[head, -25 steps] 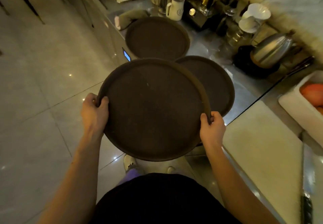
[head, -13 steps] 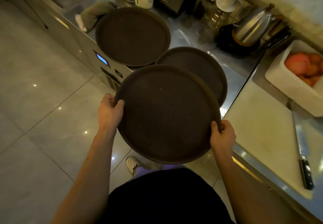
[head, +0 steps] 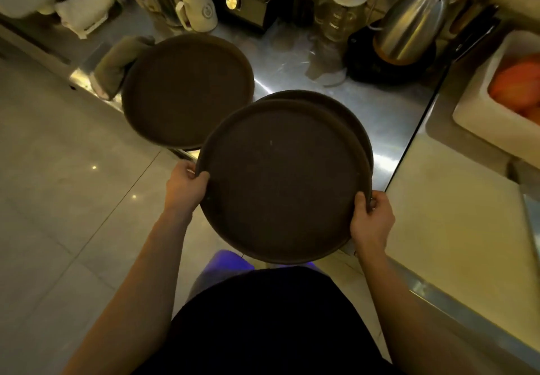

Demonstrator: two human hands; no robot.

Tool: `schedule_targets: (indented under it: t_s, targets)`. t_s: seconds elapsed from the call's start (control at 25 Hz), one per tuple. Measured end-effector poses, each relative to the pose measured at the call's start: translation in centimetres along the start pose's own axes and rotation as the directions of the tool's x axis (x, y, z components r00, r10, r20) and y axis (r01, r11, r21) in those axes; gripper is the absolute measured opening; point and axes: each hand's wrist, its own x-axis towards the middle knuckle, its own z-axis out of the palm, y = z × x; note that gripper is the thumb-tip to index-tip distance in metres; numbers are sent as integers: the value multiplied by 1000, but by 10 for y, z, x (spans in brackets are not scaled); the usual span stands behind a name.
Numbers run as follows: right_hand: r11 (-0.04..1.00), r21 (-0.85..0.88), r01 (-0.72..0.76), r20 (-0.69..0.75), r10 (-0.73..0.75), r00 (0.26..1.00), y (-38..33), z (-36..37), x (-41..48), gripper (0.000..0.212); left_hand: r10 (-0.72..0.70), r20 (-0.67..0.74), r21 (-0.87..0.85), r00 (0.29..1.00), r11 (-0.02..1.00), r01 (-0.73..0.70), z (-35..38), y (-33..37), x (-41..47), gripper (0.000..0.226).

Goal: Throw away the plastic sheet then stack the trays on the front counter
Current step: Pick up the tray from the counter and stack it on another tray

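- The left hand (head: 184,188) grips the left rim of a round dark tray (head: 280,181), thumb on top of the rim and the other fingers curled underneath.
- The right hand (head: 370,219) grips the same tray at its lower right rim, fingers clenched around the edge.
- The held tray is roughly level and overhangs the front edge of the metal surface (head: 388,117), partly above the floor (head: 58,187).
- A second tray (head: 355,120) lies beneath it on the surface; only a crescent of its far and right rim shows, so whether the two touch cannot be told.
- A third tray (head: 187,91) rests near the front left edge of the surface, apart from the other two, its near rim reaching past that edge.
- A folded cloth (head: 115,66) lies touching the third tray's left side.
- A steel kettle (head: 409,31) stands towards the back right of the surface.
- A white bin (head: 482,117) holding orange fruit sits at the far right.
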Motion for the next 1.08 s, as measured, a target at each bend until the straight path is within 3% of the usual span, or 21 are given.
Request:
schedule_targets:
  t_s: [0.28,0.48,0.64,0.8,1.08]
  targets:
    - [1000,-27,-8,8,8,1000,1,4,38,18,-25,45,48,999,999,23,28,13,19,31]
    - [996,-83,-14,-20,12,1000,6,21,44,17,88,67,229,994,968,-101,37,22,43,27]
    - [970,-241,-18,-33,10,999,9,27,44,25,149,87,311,985,935,-169,45,18,57,28]
    - [908,-415,-55,-95,16,995,13,33,41,32,197,107,288,975,932,-219,46,16,64,26]
    - [937,-342,-79,-167,22,986,9,38,35,30,274,152,322,950,895,-309,48,23,81,30]
